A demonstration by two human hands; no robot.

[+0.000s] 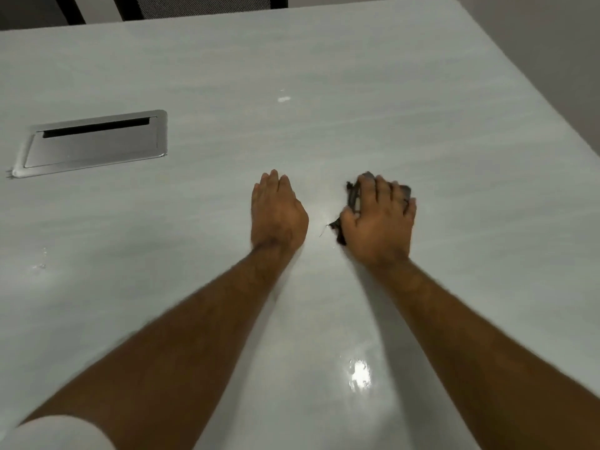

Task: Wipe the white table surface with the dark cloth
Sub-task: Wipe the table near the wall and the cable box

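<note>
The white table (406,125) fills most of the view. My right hand (380,219) presses palm-down on the dark cloth (352,198), which lies bunched flat on the table; only its frayed left edge and a bit past the fingertips show. My left hand (277,211) rests flat on the table just left of the cloth, fingers together, holding nothing. A narrow strip of bare table separates the two hands.
A silver cable hatch (94,142) is set flush into the table at the left. A small white smear (284,99) lies beyond the hands. Wet glare (358,373) shows near me. Dark chair backs (201,4) stand past the far edge; the table's right edge runs diagonally.
</note>
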